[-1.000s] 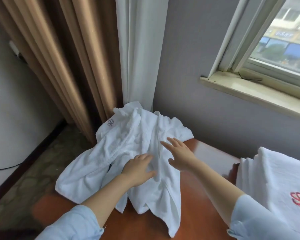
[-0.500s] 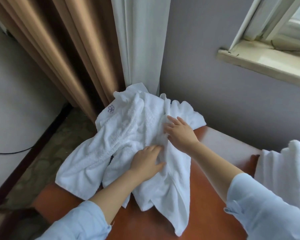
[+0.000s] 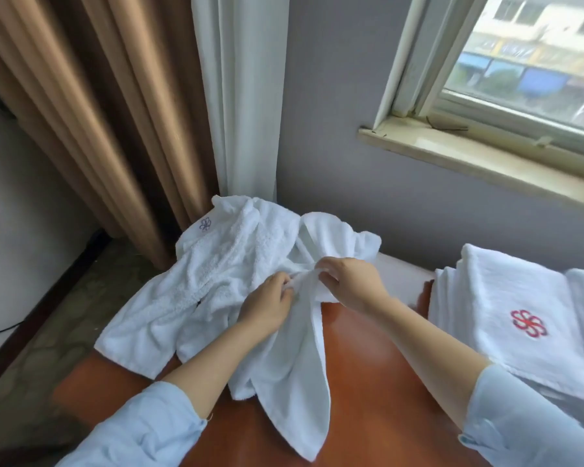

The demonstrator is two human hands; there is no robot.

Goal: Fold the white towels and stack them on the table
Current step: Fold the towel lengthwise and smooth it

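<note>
- Bare table (image 3: 368, 372) lies open at 6 o'clock.
- Left hand (image 3: 267, 308) and right hand (image 3: 351, 284) both pinch the crumpled towel (image 3: 223, 274) at centre; it overhangs the table's 9 o'clock edge.
- Folded towels (image 3: 493, 291) at 3 o'clock bear a red emblem (image 3: 528, 323).
- A purple emblem (image 3: 205, 224) marks the crumpled towel at 11 o'clock.

Hotel guest room. Indicators: white towels (image 3: 236, 261) bearing embroidered emblems (image 3: 528, 323) on a polished wooden table (image 3: 368, 365); heavy brown curtains (image 3: 98, 112) beside a white sheer (image 3: 243, 96); a sliding window (image 3: 526, 62) overlooking street buildings
</note>
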